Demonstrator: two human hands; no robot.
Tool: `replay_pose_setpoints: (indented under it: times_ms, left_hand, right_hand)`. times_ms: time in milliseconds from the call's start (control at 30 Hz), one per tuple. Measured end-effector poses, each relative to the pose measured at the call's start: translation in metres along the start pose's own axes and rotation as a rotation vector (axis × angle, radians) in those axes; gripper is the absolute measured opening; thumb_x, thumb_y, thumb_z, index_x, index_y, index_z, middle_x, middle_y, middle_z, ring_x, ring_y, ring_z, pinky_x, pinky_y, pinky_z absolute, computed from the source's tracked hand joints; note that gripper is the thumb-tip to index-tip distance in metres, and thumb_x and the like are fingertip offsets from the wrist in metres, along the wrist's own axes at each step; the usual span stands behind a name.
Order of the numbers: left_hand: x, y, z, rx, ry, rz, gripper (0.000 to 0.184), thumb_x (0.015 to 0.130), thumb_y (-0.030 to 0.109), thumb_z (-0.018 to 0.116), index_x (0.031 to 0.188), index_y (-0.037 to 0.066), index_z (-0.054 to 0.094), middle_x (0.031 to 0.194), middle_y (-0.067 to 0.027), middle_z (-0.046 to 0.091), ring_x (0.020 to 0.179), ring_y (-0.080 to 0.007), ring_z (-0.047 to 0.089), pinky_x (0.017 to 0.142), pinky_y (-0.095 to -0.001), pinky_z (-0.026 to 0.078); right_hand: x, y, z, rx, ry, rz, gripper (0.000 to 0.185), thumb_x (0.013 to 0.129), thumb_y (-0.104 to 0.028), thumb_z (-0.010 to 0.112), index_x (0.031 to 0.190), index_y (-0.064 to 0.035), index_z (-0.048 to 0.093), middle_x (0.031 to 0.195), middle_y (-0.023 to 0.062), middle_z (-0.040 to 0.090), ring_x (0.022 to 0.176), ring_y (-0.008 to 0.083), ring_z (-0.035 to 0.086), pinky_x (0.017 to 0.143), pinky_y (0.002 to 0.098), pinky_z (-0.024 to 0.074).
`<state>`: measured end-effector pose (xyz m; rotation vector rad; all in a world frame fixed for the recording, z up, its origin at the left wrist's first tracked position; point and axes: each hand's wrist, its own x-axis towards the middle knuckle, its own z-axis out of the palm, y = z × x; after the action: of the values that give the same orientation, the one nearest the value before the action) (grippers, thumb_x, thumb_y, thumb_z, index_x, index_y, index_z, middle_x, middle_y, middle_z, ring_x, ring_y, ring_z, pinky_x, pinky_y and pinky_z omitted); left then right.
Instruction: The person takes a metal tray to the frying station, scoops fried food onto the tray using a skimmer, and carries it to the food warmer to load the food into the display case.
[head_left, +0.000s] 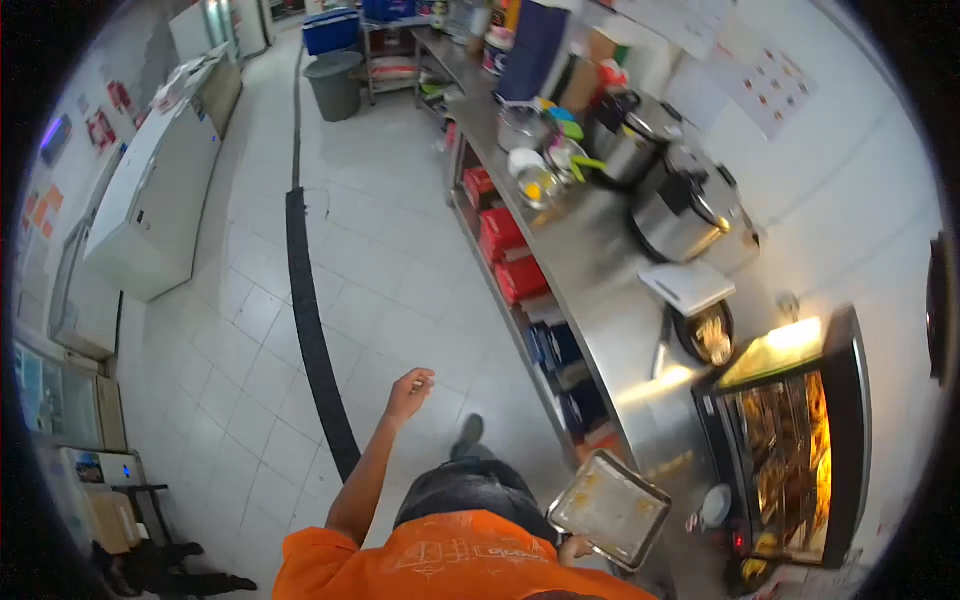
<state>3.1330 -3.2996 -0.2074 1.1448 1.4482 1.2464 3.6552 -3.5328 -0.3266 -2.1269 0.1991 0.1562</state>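
Note:
My left hand swings out in front of my body, above the tiled floor. Its fingers are loosely curled and partly apart, and I see nothing in them. Low on the right, my right hand grips the near edge of a shallow metal tray. Orange-brown stains mark the tray's inside, and it carries no items. The tray is tilted beside my orange shirt, near the front edge of the steel counter. Most of my right hand's fingers are hidden by the tray.
A lit glass food warmer stands on the counter, near large pressure cookers and bowls. Red boxes fill the shelf below. White chest freezers line the left. A grey bin stands ahead; a black strip crosses the floor.

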Motion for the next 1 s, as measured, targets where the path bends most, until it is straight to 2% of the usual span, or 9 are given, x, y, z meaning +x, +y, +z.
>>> replay_pose_setpoints:
  times_ms: [267,433,467,500,567,667,800,933,1000]
  left_hand:
    - [0.21,0.017,-0.125,0.249,-0.014,0.047,0.019,0.087,0.018,0.055,0.104,0.011,0.057,0.081,-0.0055,0.062,0.071,-0.0148,0.061,0.061,-0.0282,0.049]
    - [0.142,-0.138,-0.268,0.667,0.293,-0.066,0.026,0.085,0.025,0.053,0.103,0.008,0.059,0.101,-0.013,0.063,0.091,-0.0339,0.059,0.078,-0.0409,0.047]
    - [0.106,-0.142,-0.285,0.417,0.418,-0.51,0.027,0.084,0.025,0.053,0.102,0.006,0.06,0.096,-0.0152,0.063,0.091,-0.0341,0.059,0.078,-0.041,0.047]
    - [0.067,-0.151,-0.305,0.487,0.499,-0.514,0.033,0.085,0.032,0.051,0.1,0.005,0.061,0.103,-0.0146,0.062,0.095,-0.0344,0.058,0.079,-0.0404,0.048]
    - [-0.038,-0.236,-0.343,1.113,0.149,-0.898,0.029,0.085,0.028,0.047,0.086,0.005,0.064,0.084,-0.0151,0.062,0.082,-0.0279,0.06,0.072,-0.0409,0.048]
    - [-0.026,-0.204,-0.359,0.539,0.318,-1.343,0.032,0.085,0.031,0.047,0.09,0.004,0.063,0.087,-0.0164,0.062,0.085,-0.0293,0.06,0.074,-0.0408,0.048]
    - [0.073,-0.206,-0.394,0.346,0.374,-1.231,0.036,0.085,0.035,0.048,0.095,0.003,0.061,0.09,-0.0181,0.062,0.089,-0.0312,0.059,0.076,-0.0405,0.047]
    - [0.199,-0.204,-0.473,0.348,0.264,-1.008,0.041,0.085,0.04,0.049,0.1,0.003,0.06,0.094,-0.0198,0.061,0.093,-0.0331,0.058,0.078,-0.0403,0.046]
    - [0.292,-0.212,-0.535,0.383,0.278,-0.847,0.044,0.085,0.042,0.05,0.102,0.003,0.059,0.095,-0.0207,0.061,0.095,-0.034,0.058,0.08,-0.0402,0.046]
  right_hand:
    - [-0.228,-0.111,0.255,-0.217,-0.816,-0.617,0.074,0.088,-0.035,0.052,0.137,0.0062,0.016,0.142,0.0244,0.019,0.132,0.0339,0.019,0.109,0.0371,0.0166]
    - [-0.433,-0.194,0.428,-0.14,-1.194,-0.879,0.06,0.086,-0.021,0.054,0.132,0.0046,0.025,0.133,0.0254,0.03,0.124,0.0336,0.032,0.102,0.0385,0.0287]
    - [-0.479,-0.22,0.452,-0.133,-1.242,-0.949,0.056,0.085,-0.018,0.054,0.13,0.0038,0.028,0.127,0.0245,0.037,0.119,0.0335,0.037,0.098,0.0389,0.0319]
    - [-0.53,-0.244,0.476,-0.121,-1.287,-1.018,0.052,0.084,-0.015,0.055,0.127,0.0029,0.032,0.121,0.0237,0.043,0.113,0.0335,0.043,0.095,0.0393,0.0351]
    - [-0.622,-0.278,0.524,-0.145,-1.382,-1.055,0.046,0.082,-0.011,0.056,0.122,0.0021,0.036,0.111,0.0216,0.051,0.104,0.0331,0.051,0.09,0.0397,0.0389]
    - [-0.735,-0.3,0.593,-0.235,-1.53,-1.002,0.045,0.083,-0.011,0.057,0.12,0.0015,0.037,0.108,0.0193,0.053,0.099,0.0303,0.053,0.087,0.0378,0.0405]
    - [-0.838,-0.291,0.656,-0.144,-1.563,-1.072,0.045,0.087,-0.015,0.055,0.122,-0.0008,0.032,0.114,0.0191,0.05,0.099,0.0271,0.053,0.084,0.0365,0.0423]
    - [-0.969,-0.361,0.654,-0.458,-1.727,-0.683,0.052,0.088,-0.012,0.053,0.127,-0.0039,0.021,0.11,0.0203,0.051,0.087,0.0259,0.058,0.073,0.0343,0.0466]
    - [-0.996,-0.325,0.72,-0.165,-1.521,-1.262,0.051,0.085,-0.013,0.053,0.125,-0.0084,0.022,0.076,0.0168,0.06,0.056,0.0223,0.059,0.05,0.0363,0.0471]
